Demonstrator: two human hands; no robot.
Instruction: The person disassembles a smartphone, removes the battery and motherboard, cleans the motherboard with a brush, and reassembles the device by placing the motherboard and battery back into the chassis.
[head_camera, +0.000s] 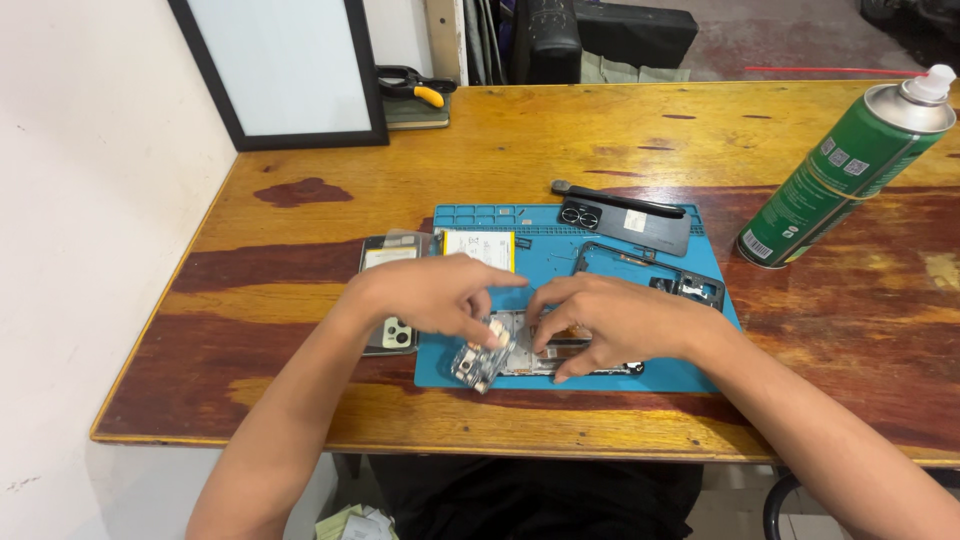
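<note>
Both hands, left hand (440, 295) and right hand (610, 320), pinch an opened phone (520, 360) on a blue rubbery mat (560, 270).

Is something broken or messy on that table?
Yes, the phone under both hands is opened up, its insides bare, on the blue mat. Its dark back cover and frame lie apart. The wooden table has dark stains.

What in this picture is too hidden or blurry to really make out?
- Opened phone, head view: its middle lies under the right hand.
- Small circuit part: blurred; the left hand hides its top.
- Second phone: left wrist crosses it.
- Spray can: the right edge cuts its cap.
</note>
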